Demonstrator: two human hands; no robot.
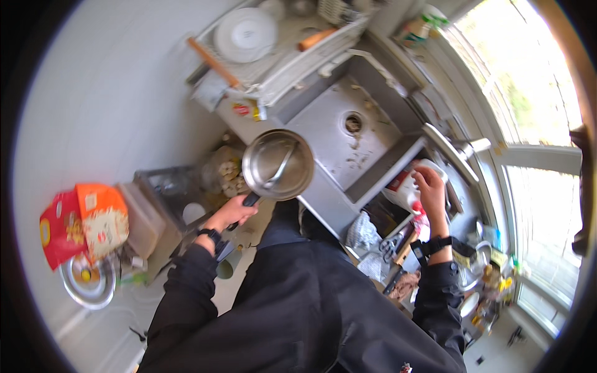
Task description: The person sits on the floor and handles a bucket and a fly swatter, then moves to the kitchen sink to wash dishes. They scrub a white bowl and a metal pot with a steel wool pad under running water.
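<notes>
My left hand (232,210) grips the black handle of a stainless steel saucepan (278,164). A metal spoon (284,164) lies inside the pan, which is over the near left edge of a steel sink (345,121). Food scraps are scattered on the sink's bottom around the drain (353,122). My right hand (429,183) is raised with bent fingers near a white container with a red label (406,190), to the right of the sink. Whether its fingers touch anything is hard to tell, but no held object shows.
Behind the sink, a dish rack (280,84) holds white plates (246,35). The faucet (475,147) stands by the window. Kitchen scissors (388,247), a knife (394,281) and cloths (363,231) lie right of my body. Food bags (100,219) and a metal basin (88,284) are at left.
</notes>
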